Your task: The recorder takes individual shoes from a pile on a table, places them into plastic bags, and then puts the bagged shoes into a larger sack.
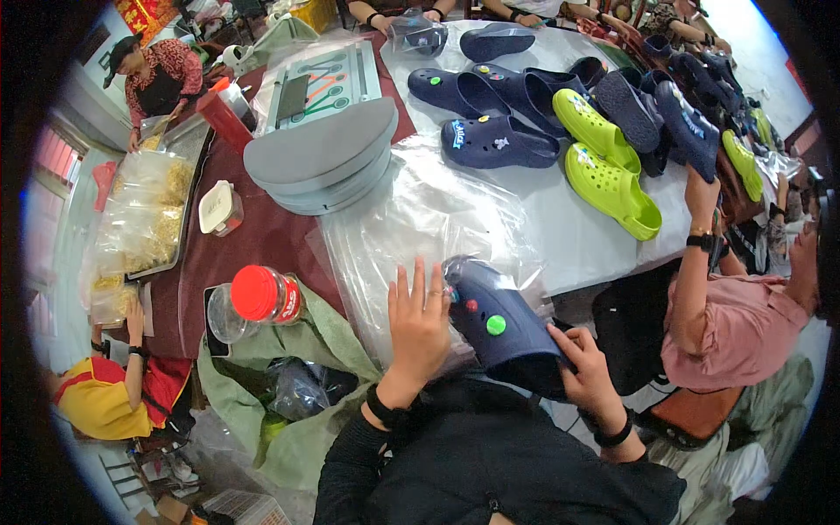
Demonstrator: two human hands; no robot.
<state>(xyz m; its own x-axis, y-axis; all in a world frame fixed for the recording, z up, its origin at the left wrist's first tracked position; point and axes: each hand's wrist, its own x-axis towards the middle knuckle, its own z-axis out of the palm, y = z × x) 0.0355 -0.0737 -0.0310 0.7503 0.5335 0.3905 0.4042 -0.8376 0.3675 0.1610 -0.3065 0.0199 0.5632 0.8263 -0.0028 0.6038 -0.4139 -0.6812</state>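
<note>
**Navy clog held between two hands at the tabletop edge**

Nearest the camera, two dark-sleeved forearms rise from the lower edge, each with a black band at the wrist. Between them lies a navy clog (503,328), decorated with a green button and a smaller red one, partly covered by a clear plastic bag (420,219) at its far end. The clog sits at the near edge of the tabletop (577,236), its long axis running diagonally from upper left, at the bag, to lower right, toward the person's body.

The left hand (418,319) lies flat with fingers spread and straight, its fingertips at the clog's upper-left end and on the plastic; it grips nothing. The right hand (582,367) is curled around the clog's lower-right end, thumb on top, holding it. Thus the clog lies to the right of the left hand and up-left of the right hand; both touch it, but only the right grasps it.

Further out: a stack of clear bags under the clog, a jar with a red lid (258,297) to the left, a stack of grey oval lids (319,157) beyond, and rows of navy clogs (499,140) and lime-green clogs (612,179) across the white-covered far side. A person in a pink shirt (735,328) works at the right.
</note>
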